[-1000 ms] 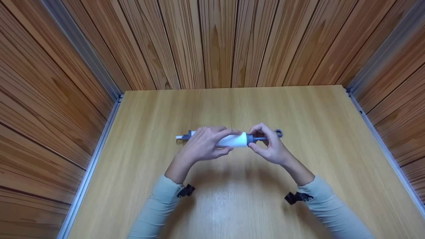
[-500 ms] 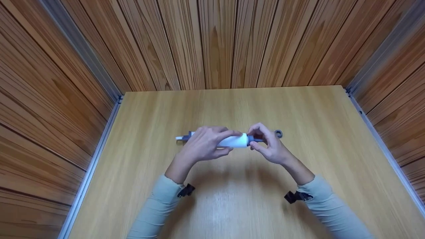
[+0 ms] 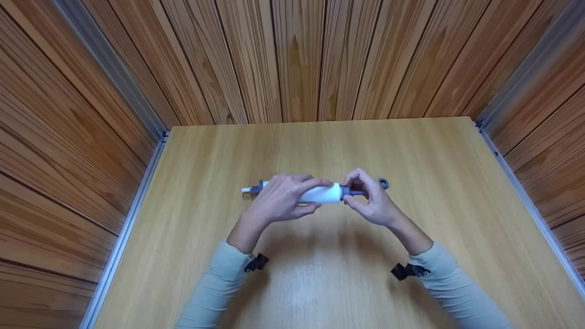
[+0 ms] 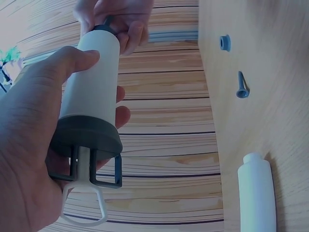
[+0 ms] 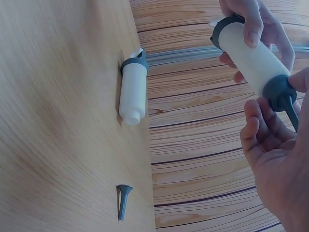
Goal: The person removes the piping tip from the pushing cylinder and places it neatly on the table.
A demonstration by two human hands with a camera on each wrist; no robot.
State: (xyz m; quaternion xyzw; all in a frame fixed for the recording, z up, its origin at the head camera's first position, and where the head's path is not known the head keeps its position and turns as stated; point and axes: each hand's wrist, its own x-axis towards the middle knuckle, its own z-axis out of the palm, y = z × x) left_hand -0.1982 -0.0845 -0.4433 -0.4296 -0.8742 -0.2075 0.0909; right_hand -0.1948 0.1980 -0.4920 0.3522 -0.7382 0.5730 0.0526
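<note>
My left hand (image 3: 283, 197) grips the barrel of a white icing syringe (image 4: 95, 82). The syringe has a dark grey end cap (image 4: 87, 135) with finger loops, and a white plunger ring (image 4: 84, 208) sticks out of it. At the other end, my right hand (image 3: 372, 201) pinches the dark grey collar (image 5: 278, 90), from which a narrow nozzle (image 5: 290, 113) points out. The syringe is held above the table in both wrist views. My fingers hide part of its barrel in the head view.
On the wooden table (image 3: 301, 274) lie a second white syringe (image 5: 133, 92), a loose grey nozzle (image 5: 124, 200) and a small grey ring (image 3: 383, 183). Wood-plank walls (image 3: 299, 59) stand at the back and sides.
The fingers of my right hand shift slightly around the collar. My left hand and the syringe stay nearly where they were.
</note>
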